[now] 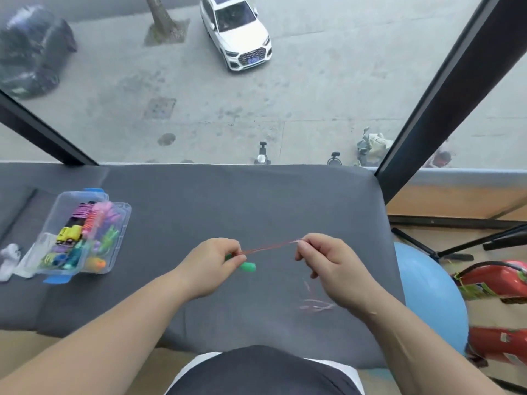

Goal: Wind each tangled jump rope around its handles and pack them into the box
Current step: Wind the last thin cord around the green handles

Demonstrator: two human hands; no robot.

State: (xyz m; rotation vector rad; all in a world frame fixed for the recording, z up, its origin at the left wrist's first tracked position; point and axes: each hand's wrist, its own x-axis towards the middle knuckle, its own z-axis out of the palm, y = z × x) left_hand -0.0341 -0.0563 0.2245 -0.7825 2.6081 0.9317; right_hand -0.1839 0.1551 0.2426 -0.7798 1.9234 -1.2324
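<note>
Nearest you, the slack of the pink rope [313,303] dangles in a blurred tangle below your right hand [322,259], over the grey cloth [256,201]. Whether it touches the cloth, I can't tell.

Up a little: your left hand [212,262] is curled tight round the green handles [247,266]. Only their rounded end pokes out of the fist, aimed to your right and a touch toward you. Your right hand pinches the rope between thumb and forefinger, with the other fingers loosely curled and holding nothing.

Between the hands the rope runs taut, several strands side by side. Its line goes left to right and climbs slightly toward the right hand. I'd say that tension is the point: a straight cord lays its next turn snug on the handles instead of knotting.

Farther off on your left, well apart from both hands, the clear box [122,229] sits open. It's already crowded with wound ropes [85,223] in many colours. Past the cloth's far edge comes the window [313,81], and a white car [236,32] down on the street.
</note>
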